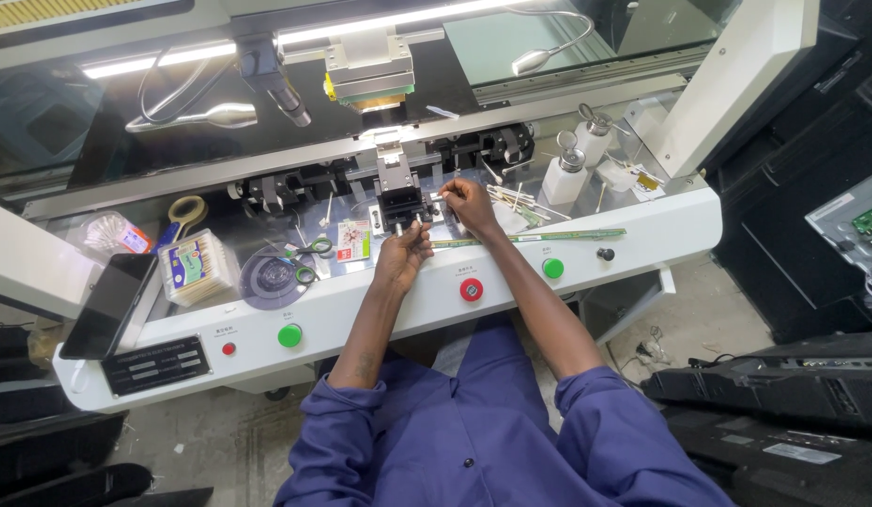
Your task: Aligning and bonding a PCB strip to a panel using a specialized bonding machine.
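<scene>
Currently pinching: left hand [401, 255] and right hand [466, 202], each grip pressed together on a cotton swab [423, 223] beside the black clamp fixture [399, 202] on the bench [511, 272]. Swab is looking light, thin and bendable; holding best mid-stick.

Both hands worked at the small black fixture [399, 204] mid-worktop: the left hand [401, 253] pinched a cotton swab [419, 223] (thin, white-tipped), the right hand [469, 202] another beside it.

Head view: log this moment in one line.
left hand: holds thin white swab | right hand: at small black metal fixture | long green strip: on white bench
</scene>
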